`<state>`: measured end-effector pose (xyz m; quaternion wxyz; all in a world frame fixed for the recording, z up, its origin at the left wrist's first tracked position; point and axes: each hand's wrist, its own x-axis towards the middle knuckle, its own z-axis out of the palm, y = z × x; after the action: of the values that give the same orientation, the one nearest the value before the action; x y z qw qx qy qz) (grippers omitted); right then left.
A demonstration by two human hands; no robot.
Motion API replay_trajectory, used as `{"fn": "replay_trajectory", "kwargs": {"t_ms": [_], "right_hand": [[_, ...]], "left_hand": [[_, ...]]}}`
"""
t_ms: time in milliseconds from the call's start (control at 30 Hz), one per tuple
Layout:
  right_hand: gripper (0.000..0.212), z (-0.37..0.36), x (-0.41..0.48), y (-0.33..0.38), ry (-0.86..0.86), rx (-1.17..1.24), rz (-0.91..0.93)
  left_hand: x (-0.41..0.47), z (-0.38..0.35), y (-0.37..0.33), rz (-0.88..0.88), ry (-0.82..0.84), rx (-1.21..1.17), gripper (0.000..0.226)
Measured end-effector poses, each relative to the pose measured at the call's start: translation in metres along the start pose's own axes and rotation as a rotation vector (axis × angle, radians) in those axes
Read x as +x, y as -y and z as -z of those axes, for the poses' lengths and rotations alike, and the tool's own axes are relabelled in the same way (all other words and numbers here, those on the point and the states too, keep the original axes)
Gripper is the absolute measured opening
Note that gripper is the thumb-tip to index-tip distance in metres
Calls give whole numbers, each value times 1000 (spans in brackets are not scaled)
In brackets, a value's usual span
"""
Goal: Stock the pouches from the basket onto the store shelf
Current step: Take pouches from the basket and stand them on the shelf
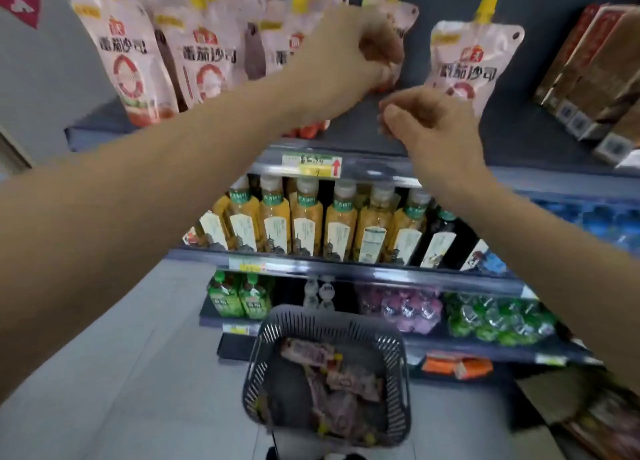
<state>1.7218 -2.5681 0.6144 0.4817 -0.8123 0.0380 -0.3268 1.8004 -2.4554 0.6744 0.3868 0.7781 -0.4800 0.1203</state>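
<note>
Now our left hand (349, 49) grips a pouch (407, 17) at upper centre. We should stand it upright, label out. Our right hand (429, 123) is curled, empty — more pouches (332, 376) wait in the basket (263, 348), bottom centre.

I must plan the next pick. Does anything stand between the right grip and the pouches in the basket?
Nothing visible does. The right grip is up by the top shelf; the basket stands on the floor below, open on top, its pouches lying uncovered. The left grip pinches a shelf pouch, out of the way.
</note>
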Motion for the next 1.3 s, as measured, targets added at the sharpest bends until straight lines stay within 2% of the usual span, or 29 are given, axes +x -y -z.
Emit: {"fn": "replay_trajectory", "kwargs": {"t_ms": [133,300,533,700,867,1000,1167,1300], "right_hand": [[22,1,-75,-64,233,9,-277],[6,-18,-139,-140,448,-65,-548],[19,-55,-207,-229,671,-225,-783],[18,-80,-230,-280,734,-275,-846],[17,-93,-255,-337,796,-459,-871],[28,-98,-282,-367,956,-596,-903],[26,-116,-317,-413,1017,-683,-876],[23,-125,-323,-437,1059,-740,-873]], "left_hand": [[-71,-67,25,254,253,-77,21],[-150,-136,65,536,472,-78,22],[-241,-196,128,767,700,-2,26],[-281,-236,177,781,800,121,17],[-313,-283,218,808,869,117,27],[-339,-325,247,751,962,157,27],[-356,-365,274,715,998,264,42],[-362,-388,291,610,1034,356,55]]}}
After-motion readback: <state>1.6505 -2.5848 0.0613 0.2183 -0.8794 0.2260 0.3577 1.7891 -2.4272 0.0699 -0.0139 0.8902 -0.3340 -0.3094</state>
